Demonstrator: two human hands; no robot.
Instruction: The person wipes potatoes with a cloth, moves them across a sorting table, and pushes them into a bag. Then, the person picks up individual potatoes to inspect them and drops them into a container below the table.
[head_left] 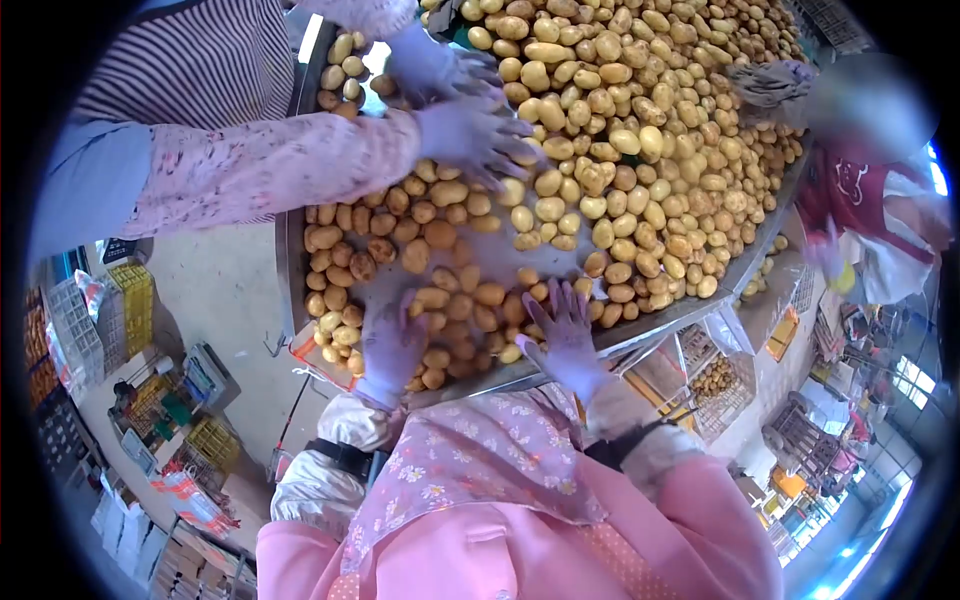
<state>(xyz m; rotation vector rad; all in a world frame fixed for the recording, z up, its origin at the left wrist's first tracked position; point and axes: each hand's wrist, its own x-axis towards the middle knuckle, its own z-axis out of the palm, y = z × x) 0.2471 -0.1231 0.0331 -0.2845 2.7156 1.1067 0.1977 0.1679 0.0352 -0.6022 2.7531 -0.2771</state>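
Note:
Potatoes [640, 190] cover much of a metal-rimmed sorting table [480, 384] in front of me. My left hand [393, 345], in a pale purple glove, lies at the near left with its fingers stretched out, against a small group of potatoes [458, 315]. My right hand [566, 335], gloved the same way, is spread flat at the near edge. Its fingertips are beside several potatoes, and its palm shows no potato in it. Between and beyond my hands a strip of bare table surface [490, 250] shows.
At the left, a co-worker's gloved hands [475, 140] reach over the heap. Another person [870, 200] stands at the right, one dark glove [775, 90] on the potatoes. Yellow crates [132, 305] stand on the floor at the left. A crate of potatoes [715, 380] sits below the right edge.

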